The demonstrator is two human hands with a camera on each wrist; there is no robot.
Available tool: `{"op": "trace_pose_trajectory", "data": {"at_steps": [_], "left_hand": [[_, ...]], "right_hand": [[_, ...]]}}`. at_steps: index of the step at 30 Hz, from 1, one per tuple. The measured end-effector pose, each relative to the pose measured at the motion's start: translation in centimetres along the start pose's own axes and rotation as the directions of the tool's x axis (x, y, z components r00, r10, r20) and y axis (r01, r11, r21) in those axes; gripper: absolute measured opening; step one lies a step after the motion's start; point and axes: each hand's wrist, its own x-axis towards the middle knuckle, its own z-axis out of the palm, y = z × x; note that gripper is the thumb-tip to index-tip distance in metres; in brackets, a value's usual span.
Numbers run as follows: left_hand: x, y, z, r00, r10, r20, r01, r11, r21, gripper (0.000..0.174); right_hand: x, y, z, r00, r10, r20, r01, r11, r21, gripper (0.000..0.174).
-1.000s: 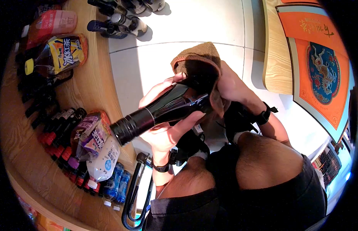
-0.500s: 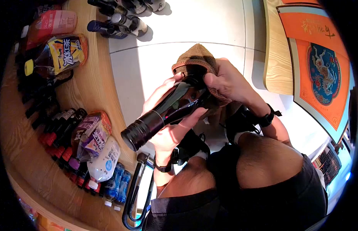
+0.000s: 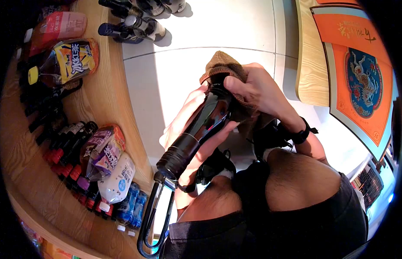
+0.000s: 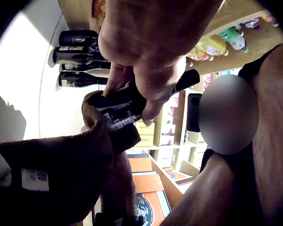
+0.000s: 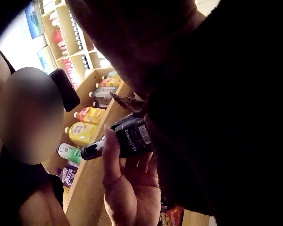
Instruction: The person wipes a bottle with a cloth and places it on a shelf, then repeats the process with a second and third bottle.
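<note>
A dark glass wine bottle (image 3: pixel 212 114) with a black capped neck is held at a slant, its neck toward the lower left in the head view. My left hand (image 3: pixel 183 115) grips the bottle's body, fingers on one side and thumb on the other. A brown cloth (image 3: pixel 224 61) wraps the base end. My right hand (image 3: pixel 260 88) holds this cloth against the bottle, its thumb over the near side by the base. In the right wrist view the bottle's label (image 5: pixel 140 135) shows between the left thumb and the cloth, which fills much of that picture.
Several dark bottles (image 3: pixel 145 29) stand on the pale tiled floor (image 3: pixel 196 26) ahead. A wooden shelf (image 3: pixel 110 82) along the left carries drink bottles, including a large iced tea bottle (image 3: pixel 75 60). At right, orange boxes (image 3: pixel 360 93) lie beside a wooden edge (image 3: pixel 311 56). A black metal handle (image 3: pixel 151 216) stands near my left leg.
The bottle's neck has swung to the right and down toward my body, with the left hand turning along. The right thumb has come round onto the near side by the base, and the cloth's opening has narrowed.
</note>
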Motion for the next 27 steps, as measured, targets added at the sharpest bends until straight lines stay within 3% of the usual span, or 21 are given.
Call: {"op": "trace_pose_trajectory", "data": {"at_steps": [7, 11, 16, 18, 19, 21, 25, 27], "left_hand": [[0.4, -0.6, -0.3, 0.984, 0.178, 0.025, -0.178, 0.984, -0.004, 0.072], [0.3, -0.7, -0.4, 0.98, 0.199, 0.018, -0.199, 0.978, 0.055, 0.072], [-0.2, -0.4, -0.1, 0.992, 0.115, -0.05, -0.109, 0.988, 0.105, 0.069], [-0.1, -0.6, -0.3, 0.991, 0.12, -0.058, -0.113, 0.987, 0.115, 0.068], [0.0, -0.8, -0.4, 0.99, 0.125, -0.065, -0.117, 0.985, 0.125, 0.067], [0.4, -1.2, -0.8, 0.983, 0.179, -0.04, -0.176, 0.982, 0.075, 0.067], [0.8, -1.7, -1.0, 0.958, 0.285, -0.028, -0.285, 0.959, 0.003, 0.069], [0.7, -1.4, -0.9, 0.956, 0.29, -0.047, -0.292, 0.956, -0.027, 0.07]], "right_hand": [[-0.3, -0.6, -0.5, 0.996, 0.085, 0.035, -0.084, 0.996, -0.033, 0.047], [-0.4, -0.9, -0.4, 1.0, 0.002, -0.002, -0.002, 1.0, -0.015, 0.041], [-0.2, -0.7, 0.4, 0.993, -0.077, -0.088, 0.081, 0.995, 0.049, 0.037], [-0.4, -1.4, 0.5, 0.957, -0.232, -0.172, 0.214, 0.97, -0.118, 0.038], [-0.5, -2.1, 0.5, 0.957, -0.232, -0.172, 0.214, 0.97, -0.118, 0.038], [-0.8, -3.5, 0.2, 0.994, 0.103, -0.021, -0.104, 0.995, -0.013, 0.037], [-0.3, -1.0, 1.1, 0.998, 0.005, -0.061, -0.003, 1.0, 0.03, 0.037], [-0.1, 0.0, 0.7, 0.999, -0.031, 0.018, 0.027, 0.986, 0.165, 0.043]]}}
